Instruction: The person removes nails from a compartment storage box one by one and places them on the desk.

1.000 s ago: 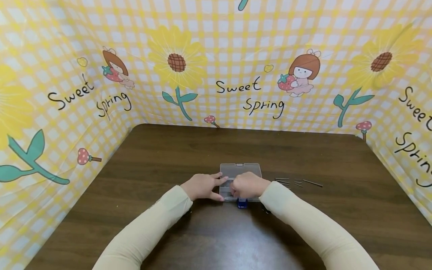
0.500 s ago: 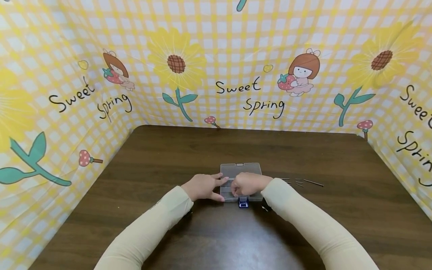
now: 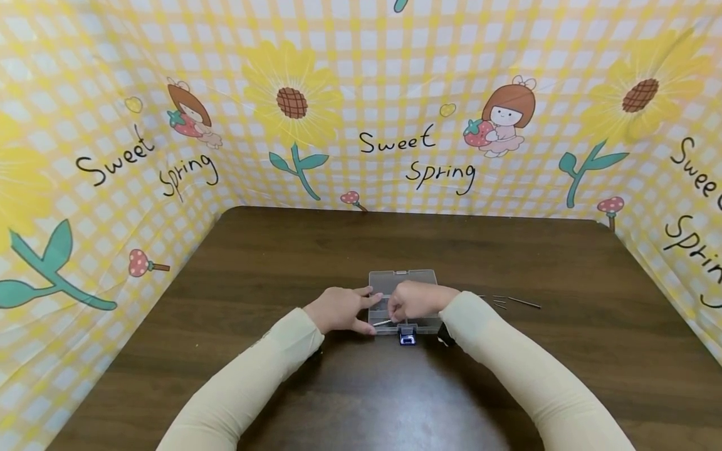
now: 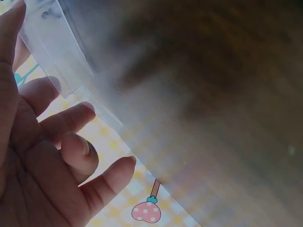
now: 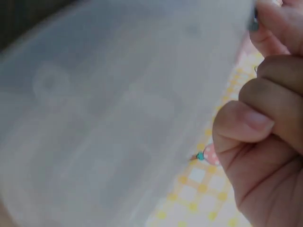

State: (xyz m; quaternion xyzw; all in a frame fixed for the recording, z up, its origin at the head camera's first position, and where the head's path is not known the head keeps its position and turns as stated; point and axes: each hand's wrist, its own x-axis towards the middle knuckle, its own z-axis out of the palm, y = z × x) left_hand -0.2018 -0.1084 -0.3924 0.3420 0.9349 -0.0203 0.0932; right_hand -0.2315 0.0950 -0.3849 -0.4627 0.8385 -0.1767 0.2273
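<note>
A clear plastic compartment box (image 3: 424, 323) lies with its lid (image 3: 403, 277) opened back, away from me. My left hand (image 3: 338, 310) rests at the box's left side, fingers spread and fairly straight, fingertips over its edge. In the left wrist view the left fingers (image 4: 66, 120) touch or sit close beside the clear plastic. Over the compartments, my right hand (image 3: 414, 300) pinches a thin silvery metal rod (image 3: 383, 323) between thumb and fingertips. The rod slants toward the front left compartment. In the right wrist view, the other right fingers (image 5: 274, 90) curl into the palm.
A small blue catch (image 3: 407, 336) sticks out at the box's front. Right of the box lie several loose thin metal rods, the longest rod (image 3: 524, 302) farthest right. The brown table (image 3: 293, 250) is bounded behind by a yellow checked cloth (image 3: 395, 113).
My right hand has lifted slightly, and the metal rod now shows at its fingertips. Its sleeve covers more of the loose rods. The left hand has stayed on the box.
</note>
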